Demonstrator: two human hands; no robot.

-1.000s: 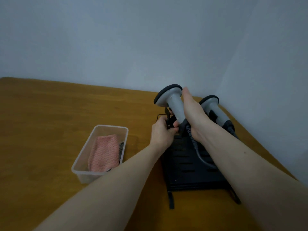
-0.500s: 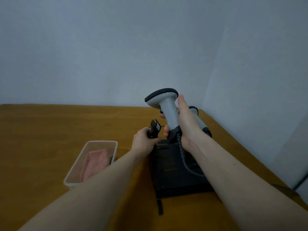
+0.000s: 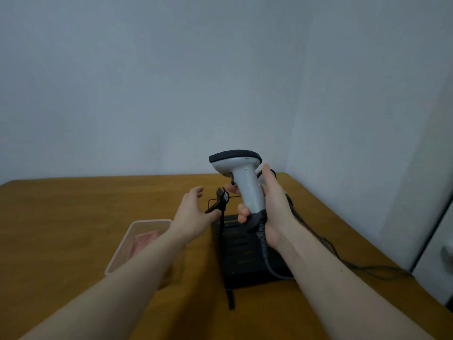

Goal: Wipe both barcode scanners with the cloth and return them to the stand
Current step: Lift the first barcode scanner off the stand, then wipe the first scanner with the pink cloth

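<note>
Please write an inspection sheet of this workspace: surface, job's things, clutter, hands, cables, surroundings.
Surface: brown wooden table.
Job's things: grey scanner lifted off the black stand; second scanner mostly hidden behind the right hand; pink cloth lying in the clear plastic tub, left of the stand.
Clutter: nothing seen.
Hands: right hand grips the grey scanner's handle, fingers curled round it; left hand open beside the empty black cradle, contact unclear.
Cables: grey coiled cable hangs from the held scanner; a dark cable runs right across the table.
Surroundings: plain pale walls meeting in a corner.
</note>
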